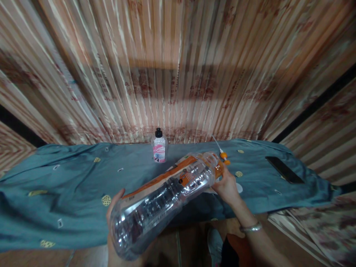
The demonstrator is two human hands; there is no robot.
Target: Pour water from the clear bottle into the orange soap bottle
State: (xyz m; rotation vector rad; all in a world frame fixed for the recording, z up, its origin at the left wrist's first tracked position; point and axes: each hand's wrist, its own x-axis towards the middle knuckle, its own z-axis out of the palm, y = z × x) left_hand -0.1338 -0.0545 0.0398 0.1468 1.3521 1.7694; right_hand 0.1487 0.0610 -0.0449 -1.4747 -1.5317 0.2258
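- A pleated, pinkish-beige curtain with dark red printed motifs (155, 85) hangs behind the work surface and along both sides.
- A long surface covered by a wrinkled teal cloth with small yellow and white prints (80, 174) runs across the view.
- A large, clear, ribbed plastic bottle with an orange-and-white label (164, 200) is held tilted above the front of the cloth, its broad base low at the left and its neck end raised at the right.
- The right hand (228, 186) has its fingers closed around the orange-tinted neck end; the exact fingertip contact is partly hidden.
- The left hand (111, 218) is curved around the base end, supporting it from the outer side, with most of its fingers hidden by the plastic.
- A pale shoe (215, 244) shows on the floor below.
- A flat, black, rectangular phone-like object (284, 169) lies on the cloth at the right.
- A small clear bottle with a pink-and-white label and black cap (159, 147) stands upright near the back edge.
- An orange pump top with a thin white tube (223, 156) lies just beyond the right hand.
- A silver metal bracelet (251, 228) circles the right wrist.
- A white, rounded item (239, 188), partly hidden, lies beside that hand.
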